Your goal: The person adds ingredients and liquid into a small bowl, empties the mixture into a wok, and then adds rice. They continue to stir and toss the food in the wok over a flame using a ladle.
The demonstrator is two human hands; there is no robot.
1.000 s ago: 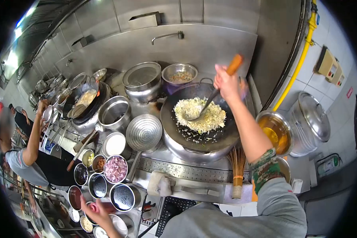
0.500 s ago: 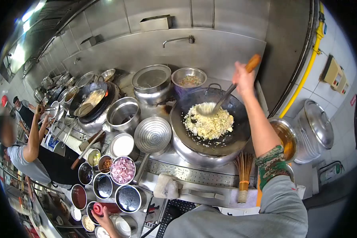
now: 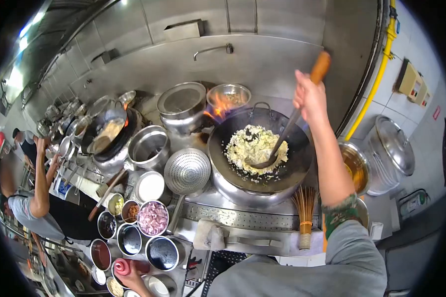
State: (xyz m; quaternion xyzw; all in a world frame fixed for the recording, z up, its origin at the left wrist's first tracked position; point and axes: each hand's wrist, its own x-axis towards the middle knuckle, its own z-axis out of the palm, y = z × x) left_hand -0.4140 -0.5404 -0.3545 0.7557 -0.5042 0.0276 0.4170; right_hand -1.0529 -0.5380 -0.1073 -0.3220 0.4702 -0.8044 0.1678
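Note:
My right hand [image 3: 309,96] grips the handle of a ladle [image 3: 286,131] with a wooden end. The ladle's bowl rests in a pale, loose mix of what looks like fried rice and egg [image 3: 252,143] in a dark wok [image 3: 300,163] on the burner. At the lower left, my left hand [image 3: 135,282] is wrapped around a red squeeze bottle [image 3: 123,267], among the seasoning pots. Nearest to it are a pot of red sauce [image 3: 100,255] and a pot of dark liquid [image 3: 162,252].
A perforated strainer [image 3: 187,171] lies left of the wok, beside a bowl of sliced onions [image 3: 152,218]. Flames [image 3: 223,104] rise behind the wok near a metal bowl [image 3: 238,94]. A bamboo brush [image 3: 305,213] stands at the front right. A co-worker [image 3: 39,213] works at the left.
The ladle's bowl has moved down and toward me through the food, and the handle stands steeper. Flames have appeared behind the wok. My left hand still holds the bottle.

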